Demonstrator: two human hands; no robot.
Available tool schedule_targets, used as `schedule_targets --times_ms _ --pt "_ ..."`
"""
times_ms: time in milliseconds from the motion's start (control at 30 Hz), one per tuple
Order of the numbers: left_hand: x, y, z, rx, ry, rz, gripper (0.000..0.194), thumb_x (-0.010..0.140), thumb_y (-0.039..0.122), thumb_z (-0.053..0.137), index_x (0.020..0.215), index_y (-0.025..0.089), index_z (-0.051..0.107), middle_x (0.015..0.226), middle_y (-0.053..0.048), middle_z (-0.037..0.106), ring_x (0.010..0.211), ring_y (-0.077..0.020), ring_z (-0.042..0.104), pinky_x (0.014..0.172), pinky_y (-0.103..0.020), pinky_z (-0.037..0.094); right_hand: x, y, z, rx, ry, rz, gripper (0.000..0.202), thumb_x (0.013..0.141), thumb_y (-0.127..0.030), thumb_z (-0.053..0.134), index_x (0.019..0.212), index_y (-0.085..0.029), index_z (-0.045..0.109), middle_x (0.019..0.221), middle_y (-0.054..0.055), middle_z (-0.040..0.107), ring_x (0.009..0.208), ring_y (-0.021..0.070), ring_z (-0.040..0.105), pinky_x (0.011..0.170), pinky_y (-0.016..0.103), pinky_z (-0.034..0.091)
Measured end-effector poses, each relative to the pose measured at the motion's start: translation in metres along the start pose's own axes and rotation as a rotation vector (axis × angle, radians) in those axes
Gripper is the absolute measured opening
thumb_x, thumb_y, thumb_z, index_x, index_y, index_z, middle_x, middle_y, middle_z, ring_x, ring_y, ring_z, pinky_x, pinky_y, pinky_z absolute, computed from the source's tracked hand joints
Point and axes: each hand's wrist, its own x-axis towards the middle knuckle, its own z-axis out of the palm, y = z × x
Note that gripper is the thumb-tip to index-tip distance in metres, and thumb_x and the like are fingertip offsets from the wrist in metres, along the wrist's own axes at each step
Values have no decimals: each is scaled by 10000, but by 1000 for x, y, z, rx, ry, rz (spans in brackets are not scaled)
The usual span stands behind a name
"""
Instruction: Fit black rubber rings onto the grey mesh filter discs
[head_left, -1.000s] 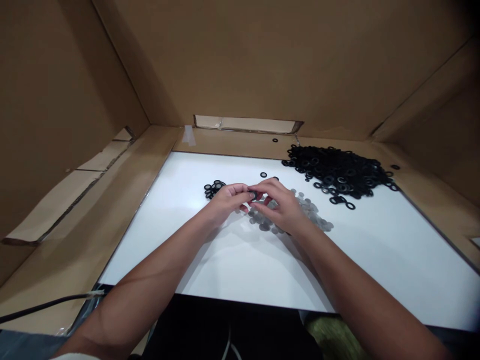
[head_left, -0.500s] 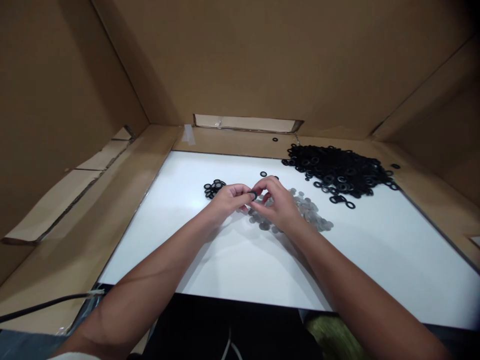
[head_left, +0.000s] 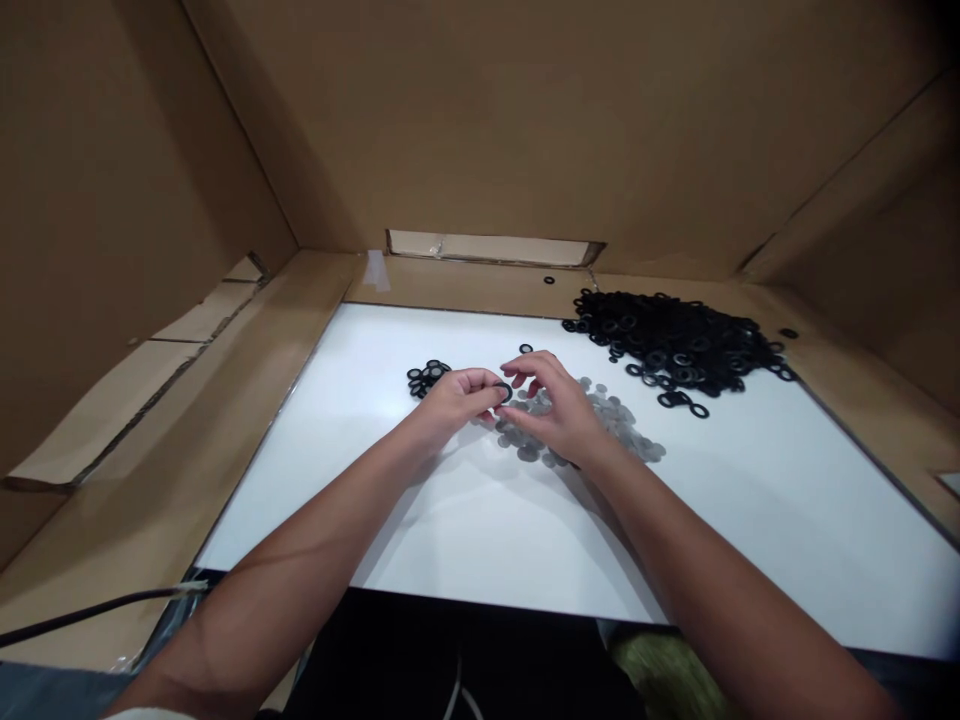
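Between thumb and fingers, my left hand (head_left: 461,400) pinches a black ring (head_left: 507,392); whether a disc sits inside it I cannot make out. My right hand (head_left: 551,405) is just to the right, its thumb and fingers apart around the ring's right side with nothing visible between them. Beneath and beyond my right hand spreads a pile of small grey translucent discs (head_left: 626,425). Left of my left hand lies a small heap of black rings with grey discs in their centres (head_left: 427,377). One more such filled ring (head_left: 526,349) lies behind the hands.
A large heap of black rings (head_left: 675,340) covers the back right of the white board (head_left: 300,470). Single rings lie on the cardboard, one at the back (head_left: 549,280). Cardboard walls (head_left: 480,130) enclose the left, back and right. A dark cable (head_left: 97,606) enters at lower left.
My right hand's fingers have come off the black ring and spread apart. The ring stays in my left hand, which has hardly moved.
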Motion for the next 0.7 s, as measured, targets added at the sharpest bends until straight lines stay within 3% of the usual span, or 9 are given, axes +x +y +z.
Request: schedule_targets --times_ms 100,233,367,467,600,700 --pt "0 -1 0 21 21 1 241 801 373 716 798 148 632 775 5 602 670 -95 582 668 -244 457 0 0 2 -17 -4 -21 330 870 -208 677 1177 -293 592 1118 52 605 928 202 600 731 348 515" --pt "0 -1 0 42 -3 -5 256 795 385 723 797 150 623 723 11 595 666 -106 585 691 -259 472 1 -1 5 -71 64 23 281 778 -169 724 989 -266 565 968 24 579 886 209 579 717 350 501" --pt "0 -1 -1 34 10 -3 249 789 383 722 808 152 630 711 17 592 639 -96 564 678 -254 463 0 -4 -2 -22 8 13 369 811 -252 746 1134 -281 571 1062 50 589 930 224 591 741 368 511" --pt "0 0 -1 45 18 5 242 792 379 713 805 150 635 762 6 603 664 -97 576 676 -250 454 0 -5 -5 0 -29 -12 296 887 -249 680 1171 -300 615 1116 61 581 974 218 600 786 372 514" --pt "-2 2 0 48 18 -1 240 782 369 723 779 148 629 724 13 585 657 -95 559 676 -249 447 2 -4 3 -39 52 20 256 803 -180 725 1000 -269 587 1014 36 585 915 211 582 754 359 504" --pt "-3 3 1 29 21 -17 238 788 363 719 779 151 611 661 29 557 602 -85 525 650 -245 434 2 -3 6 -41 50 36 385 757 -216 782 1063 -271 555 1037 38 586 914 219 577 749 366 508"
